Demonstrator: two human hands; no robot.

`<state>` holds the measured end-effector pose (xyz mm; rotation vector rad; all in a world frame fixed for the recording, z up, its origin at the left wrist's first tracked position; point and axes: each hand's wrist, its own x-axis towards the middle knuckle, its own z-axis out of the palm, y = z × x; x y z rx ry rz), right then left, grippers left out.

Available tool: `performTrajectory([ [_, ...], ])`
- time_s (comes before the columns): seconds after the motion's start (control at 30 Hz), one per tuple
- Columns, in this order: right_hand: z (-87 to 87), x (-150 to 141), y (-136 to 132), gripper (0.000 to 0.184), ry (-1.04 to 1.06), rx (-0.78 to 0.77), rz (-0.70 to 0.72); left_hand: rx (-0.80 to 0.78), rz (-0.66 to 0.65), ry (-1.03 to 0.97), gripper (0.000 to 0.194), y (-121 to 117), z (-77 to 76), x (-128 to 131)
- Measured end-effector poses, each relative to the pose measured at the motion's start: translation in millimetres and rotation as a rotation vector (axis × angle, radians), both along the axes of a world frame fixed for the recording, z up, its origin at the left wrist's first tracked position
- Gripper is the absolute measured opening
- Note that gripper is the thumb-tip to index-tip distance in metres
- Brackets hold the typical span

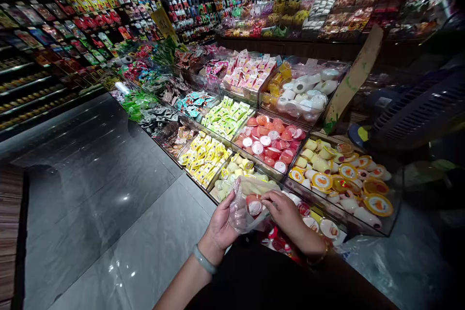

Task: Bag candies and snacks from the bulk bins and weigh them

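Left hand (221,225) loosely cups a clear plastic bag (240,215), right hand (285,210) pinching its 3 o'clock edge; lettering on the red jelly cup (255,208) seems illegible; floor tiles (119,223) stretch toward 9 o'clock.

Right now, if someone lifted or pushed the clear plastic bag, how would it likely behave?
The clear plastic bag would probably flop, since its thin film crumples between the left hand and right hand. It may sag toward the red cup that seems to be inside. Its smooth sheen suggests it could be somewhat slippery.
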<state>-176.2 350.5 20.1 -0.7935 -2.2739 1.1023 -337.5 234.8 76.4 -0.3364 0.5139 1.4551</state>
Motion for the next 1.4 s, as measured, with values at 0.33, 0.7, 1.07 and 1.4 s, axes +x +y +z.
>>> performTrajectory([
  [0.33,8.4,18,8,0.031,-0.289,0.43,0.109,0.081,0.02,0.027,0.015,-1,-11.7,-9],
  [0.7,7.8,19,43,0.044,-0.296,0.589,0.063,0.128,0.005,-0.022,0.032,10,2.4,-5],
  [1.07,5.2,5,97,0.02,-0.276,0.432,-0.162,0.064,0.019,-0.018,0.036,14,-5.8,-6],
  [1.4,-22.2,-29,162,0.015,-0.325,0.513,-0.376,0.021,0.003,0.02,0.035,14,-10.1,-11],
])
